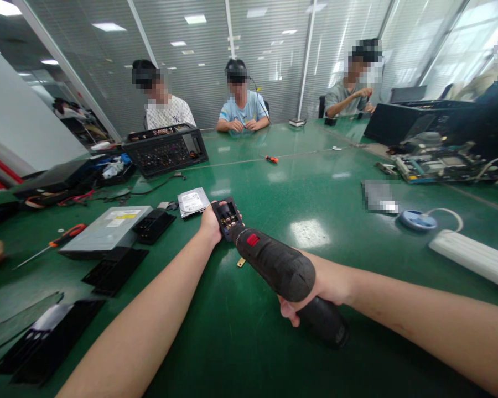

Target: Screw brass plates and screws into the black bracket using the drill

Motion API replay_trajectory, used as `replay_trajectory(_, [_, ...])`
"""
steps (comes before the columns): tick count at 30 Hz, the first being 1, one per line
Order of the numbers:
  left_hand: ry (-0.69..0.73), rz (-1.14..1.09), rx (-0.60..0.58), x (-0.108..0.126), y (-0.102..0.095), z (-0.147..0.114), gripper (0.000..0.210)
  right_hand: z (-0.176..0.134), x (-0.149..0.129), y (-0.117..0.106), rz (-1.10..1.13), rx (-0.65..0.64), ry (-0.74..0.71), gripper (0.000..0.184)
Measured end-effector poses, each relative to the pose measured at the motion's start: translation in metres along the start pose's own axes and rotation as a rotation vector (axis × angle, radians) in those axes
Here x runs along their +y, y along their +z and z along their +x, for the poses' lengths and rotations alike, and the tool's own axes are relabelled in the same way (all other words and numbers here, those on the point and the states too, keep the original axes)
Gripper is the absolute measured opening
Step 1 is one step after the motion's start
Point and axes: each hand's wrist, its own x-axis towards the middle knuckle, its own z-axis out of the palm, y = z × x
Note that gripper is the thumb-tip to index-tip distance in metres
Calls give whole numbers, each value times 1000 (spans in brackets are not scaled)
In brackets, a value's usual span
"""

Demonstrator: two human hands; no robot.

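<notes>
My left hand (211, 222) is closed around a small black box-like part (226, 213) with brassy bits showing inside, held just above the green table. A black cordless drill (276, 262) with a red switch fills my right hand (326, 284), whose fingers wrap its grip. The drill's nose points at the open face of the black part; whether the tip touches a screw is hidden. Below the drill's front lies a small brass-coloured plate (241, 262). A hard drive (192, 202) rests just beyond my left hand.
On the left lie an optical drive (112, 228), an orange-black screwdriver (66, 236) and black plastic panels (52, 337). A computer case (166, 149) stands behind. At right are a power strip (475, 257) and circuit boards (435, 163). Several people sit around the table.
</notes>
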Motion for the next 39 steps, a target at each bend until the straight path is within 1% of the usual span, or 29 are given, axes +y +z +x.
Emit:
replay_trajectory(5, [7, 8, 10, 0, -1, 1, 40, -1, -2, 1, 29, 3, 13, 62])
replay_trajectory(7, [12, 12, 10, -1, -1, 2, 40, -1, -2, 1, 37, 3, 15, 65])
replay_trajectory(9, [16, 9, 14, -1, -1, 2, 39, -1, -1, 1, 41, 8, 18, 61])
replay_trajectory(14, [-19, -35, 30, 0, 0, 1, 39, 1, 1, 2, 30, 20, 25, 41])
replay_trajectory(17, [-33, -37, 30, 1, 1, -2, 37, 2, 2, 2, 22, 17, 11, 37])
replay_trajectory(20, [-24, -26, 22, 1, 2, -4, 36, 2, 1, 3, 20, 15, 9, 35])
replay_trajectory(24, [-39, -46, 42, 1, 3, -4, 38, 1, -3, 4, -1, 12, 21, 33])
replay_trajectory(29, [-15, -6, 17, 0, 2, -3, 34, -1, -4, 5, 4, 40, 47, 40])
replay_trajectory(31, [-9, 10, 8, 0, 1, -3, 32, -1, -4, 5, 3, 33, 45, 39])
replay_trajectory(37, [-16, -9, 32, 0, 2, -2, 39, -1, -5, 5, 14, 42, 53, 43])
replay_trajectory(39, [-13, -2, 29, 0, 2, -2, 40, -1, -5, 5, 3, 39, 53, 40])
